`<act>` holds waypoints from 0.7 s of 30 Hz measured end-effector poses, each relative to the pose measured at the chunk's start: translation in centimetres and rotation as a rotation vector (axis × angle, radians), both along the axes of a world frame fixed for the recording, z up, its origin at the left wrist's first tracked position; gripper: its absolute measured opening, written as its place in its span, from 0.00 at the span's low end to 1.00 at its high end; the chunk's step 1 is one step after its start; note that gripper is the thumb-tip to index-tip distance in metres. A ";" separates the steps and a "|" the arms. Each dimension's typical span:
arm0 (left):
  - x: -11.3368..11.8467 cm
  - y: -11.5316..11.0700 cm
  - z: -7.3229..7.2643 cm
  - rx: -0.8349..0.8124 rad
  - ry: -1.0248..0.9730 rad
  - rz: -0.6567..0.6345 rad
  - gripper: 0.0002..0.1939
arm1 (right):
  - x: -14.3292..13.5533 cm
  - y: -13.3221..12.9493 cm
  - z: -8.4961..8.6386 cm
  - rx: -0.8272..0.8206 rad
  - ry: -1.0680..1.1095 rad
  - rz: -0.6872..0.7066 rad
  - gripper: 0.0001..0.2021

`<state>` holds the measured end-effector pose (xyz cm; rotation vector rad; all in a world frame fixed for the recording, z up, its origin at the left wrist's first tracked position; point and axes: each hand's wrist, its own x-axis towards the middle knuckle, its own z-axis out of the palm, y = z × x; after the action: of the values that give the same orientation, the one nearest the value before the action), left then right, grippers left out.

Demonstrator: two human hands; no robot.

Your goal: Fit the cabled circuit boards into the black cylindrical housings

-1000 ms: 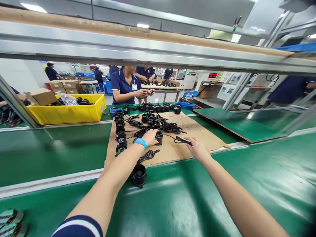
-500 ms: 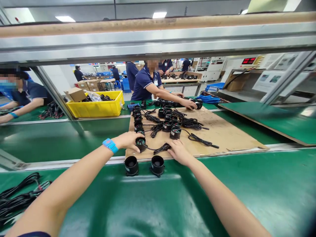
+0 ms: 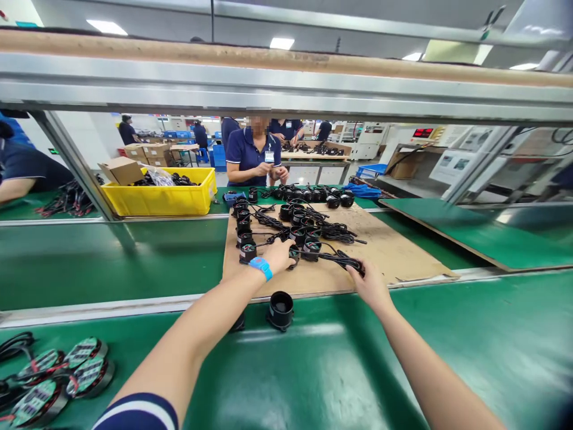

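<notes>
My left hand [image 3: 280, 255], with a blue wristband, is closed round a black round housing [image 3: 294, 257] at the near part of a brown cardboard sheet [image 3: 403, 257]. A cable runs right from there to a black cable bundle [image 3: 347, 260], which my right hand [image 3: 369, 283] pinches above the sheet. Several more housings with green boards and coiled cables stand in rows behind and left of my hands. Nearer to me, an empty black housing [image 3: 281, 309] stands on the green bench, and another [image 3: 239, 323] is partly hidden by my left forearm.
Several green circuit boards with cables [image 3: 89, 373] lie at the lower left. Across the bench stands a person [image 3: 255, 155], hands together, beside a yellow bin [image 3: 161, 197]. A metal rail [image 3: 286, 89] crosses overhead. A green board [image 3: 483, 233] lies at the right.
My left hand has moved right with a housing, and my right hand has moved right with the cable bundle. The person opposite has drawn their hands back from the housings. The view has shifted.
</notes>
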<state>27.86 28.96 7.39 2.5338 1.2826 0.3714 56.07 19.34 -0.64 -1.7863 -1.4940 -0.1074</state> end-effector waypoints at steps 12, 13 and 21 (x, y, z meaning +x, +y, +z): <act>-13.3 -3.6 5.0 0.155 -0.346 0.095 0.19 | -8.5 -5.2 0.5 0.078 -0.071 0.184 0.15; -15.7 -5.5 5.1 0.179 -0.359 0.119 0.17 | -9.8 -5.8 0.5 0.092 -0.057 0.220 0.14; -26.2 -23.8 -1.6 0.044 -0.360 0.311 0.10 | -19.9 -11.0 0.3 0.198 0.130 0.429 0.12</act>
<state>1.62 5.21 5.81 2.1625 1.5262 0.8834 36.20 8.35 -0.32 -1.2635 -1.6736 0.0726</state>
